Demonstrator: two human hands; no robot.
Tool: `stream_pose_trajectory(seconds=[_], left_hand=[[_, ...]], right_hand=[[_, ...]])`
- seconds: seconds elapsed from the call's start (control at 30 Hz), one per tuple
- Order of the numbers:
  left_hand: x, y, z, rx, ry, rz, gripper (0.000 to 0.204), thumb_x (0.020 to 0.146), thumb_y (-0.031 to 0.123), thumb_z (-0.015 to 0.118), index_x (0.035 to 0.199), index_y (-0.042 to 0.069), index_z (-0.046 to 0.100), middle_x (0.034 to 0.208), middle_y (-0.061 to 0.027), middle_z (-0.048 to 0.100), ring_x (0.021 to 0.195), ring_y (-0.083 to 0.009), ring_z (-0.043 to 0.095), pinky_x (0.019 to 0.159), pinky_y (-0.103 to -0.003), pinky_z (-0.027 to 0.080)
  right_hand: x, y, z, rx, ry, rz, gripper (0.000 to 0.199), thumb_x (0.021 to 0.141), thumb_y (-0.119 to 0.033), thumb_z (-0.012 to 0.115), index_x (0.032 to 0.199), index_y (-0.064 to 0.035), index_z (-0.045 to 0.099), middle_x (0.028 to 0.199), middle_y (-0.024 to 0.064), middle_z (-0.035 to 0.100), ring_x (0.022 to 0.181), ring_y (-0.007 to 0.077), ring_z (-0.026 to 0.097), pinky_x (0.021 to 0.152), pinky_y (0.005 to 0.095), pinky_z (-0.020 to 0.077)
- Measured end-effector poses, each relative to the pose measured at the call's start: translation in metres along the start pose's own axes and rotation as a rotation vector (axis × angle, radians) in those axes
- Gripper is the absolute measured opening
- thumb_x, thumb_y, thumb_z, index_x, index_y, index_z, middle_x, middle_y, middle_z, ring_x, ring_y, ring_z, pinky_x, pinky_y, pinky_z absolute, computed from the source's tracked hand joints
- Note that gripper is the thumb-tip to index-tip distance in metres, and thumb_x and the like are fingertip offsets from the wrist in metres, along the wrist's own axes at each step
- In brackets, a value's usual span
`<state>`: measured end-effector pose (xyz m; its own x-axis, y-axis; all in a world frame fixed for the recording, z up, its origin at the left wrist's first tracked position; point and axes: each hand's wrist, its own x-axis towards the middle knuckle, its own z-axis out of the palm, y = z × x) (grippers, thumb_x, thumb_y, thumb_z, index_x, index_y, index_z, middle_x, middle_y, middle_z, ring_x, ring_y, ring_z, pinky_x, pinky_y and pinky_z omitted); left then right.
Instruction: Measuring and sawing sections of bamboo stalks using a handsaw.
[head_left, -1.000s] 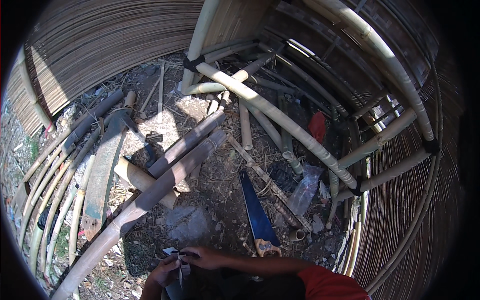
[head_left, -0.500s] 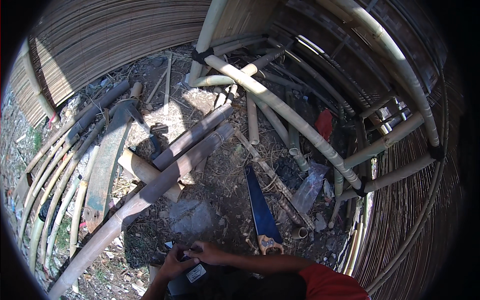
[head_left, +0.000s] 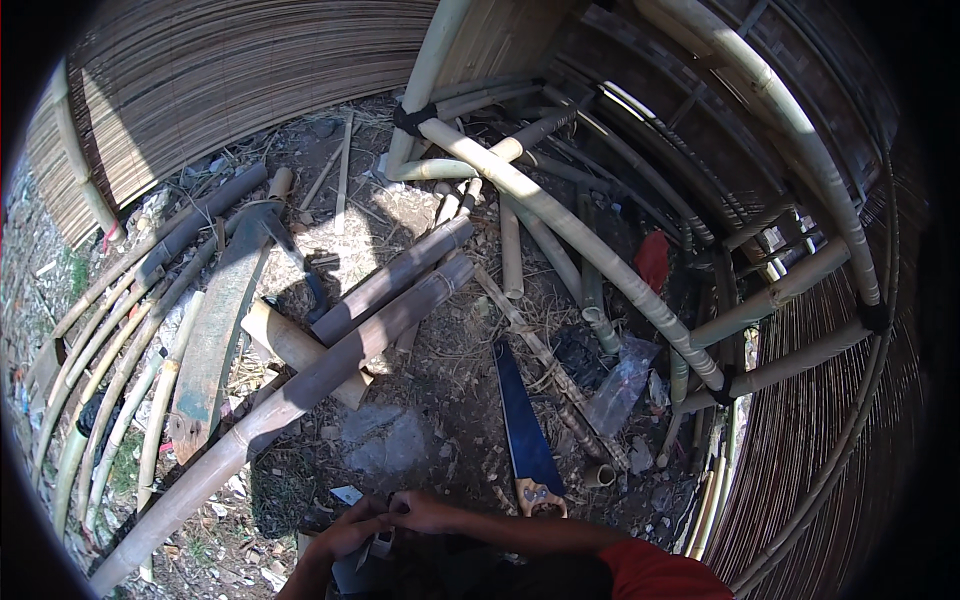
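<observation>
At the lower edge of the head view, my left hand [head_left: 350,530] and my right hand [head_left: 418,513] meet in front of my body. The fingers of both are bent and pressed together, and whatever is between them is too small and hidden to name. A small flat white piece [head_left: 346,494] shows just beyond my left fingers; I cannot tell whether they touch it. Close below the hands is a pale, light-edged patch [head_left: 381,545], partly covered by them. To the right of my hands, a handsaw [head_left: 528,425] with a dark blue blade and wooden handle lies on the ground.
Thick bamboo poles [head_left: 345,350] lie crossed ahead on the left. Beside them are a hammer [head_left: 305,270], a weathered plank [head_left: 215,340] and several thinner poles [head_left: 110,400]. A lashed bamboo frame [head_left: 590,250] slants across the right, near a clear plastic bag [head_left: 620,390].
My hands have drawn closer together and turned slightly, covering more of the pale patch below them. More of the white piece beyond my left fingers shows. The view has shifted a little.
</observation>
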<state>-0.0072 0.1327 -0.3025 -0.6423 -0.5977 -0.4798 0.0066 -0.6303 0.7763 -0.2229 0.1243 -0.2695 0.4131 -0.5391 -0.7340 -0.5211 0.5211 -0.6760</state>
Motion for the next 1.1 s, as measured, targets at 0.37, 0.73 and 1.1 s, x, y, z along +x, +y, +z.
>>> stream_pose_trajectory(seconds=[0.37, 0.73, 1.1], left_hand=[[-0.048, 0.027, -0.072, 0.423, -0.156, -0.137, 0.030, 0.101, 0.029, 0.063, 0.104, 0.002, 0.077, 0.102, -0.0080, 0.073, 0.097, -0.0196, 0.069, 0.091, -0.036, 0.053], [-0.021, 0.100, -0.068, 0.444, 0.316, -0.131, 0.027, 0.103, 0.027, 0.067, 0.101, 0.003, 0.080, 0.083, -0.0043, 0.075, 0.081, -0.0120, 0.068, 0.076, -0.031, 0.053], [0.064, 0.186, -0.126, 1.274, 0.226, 0.464, 0.019, 0.095, 0.018, 0.069, 0.096, 0.005, 0.082, 0.092, -0.0082, 0.079, 0.082, -0.0202, 0.071, 0.080, -0.036, 0.054]], right_hand=[[-0.041, -0.075, -0.141, 0.128, 0.933, -0.366, 0.042, 0.109, -0.041, 0.060, 0.105, 0.0010, 0.058, 0.069, 0.0069, 0.062, 0.057, 0.0139, 0.064, 0.056, 0.0337, 0.0505], [-0.028, -0.064, -0.201, 0.549, 0.920, -0.181, 0.060, 0.106, -0.051, 0.060, 0.140, -0.0015, 0.054, 0.086, 0.0053, 0.067, 0.057, 0.0126, 0.064, 0.048, 0.0271, 0.0456], [-0.021, -0.031, -0.157, 0.373, 0.929, -0.085, 0.072, 0.102, -0.056, 0.065, 0.149, -0.0043, 0.049, 0.089, 0.0060, 0.069, 0.061, 0.0124, 0.064, 0.053, 0.0286, 0.0474]])
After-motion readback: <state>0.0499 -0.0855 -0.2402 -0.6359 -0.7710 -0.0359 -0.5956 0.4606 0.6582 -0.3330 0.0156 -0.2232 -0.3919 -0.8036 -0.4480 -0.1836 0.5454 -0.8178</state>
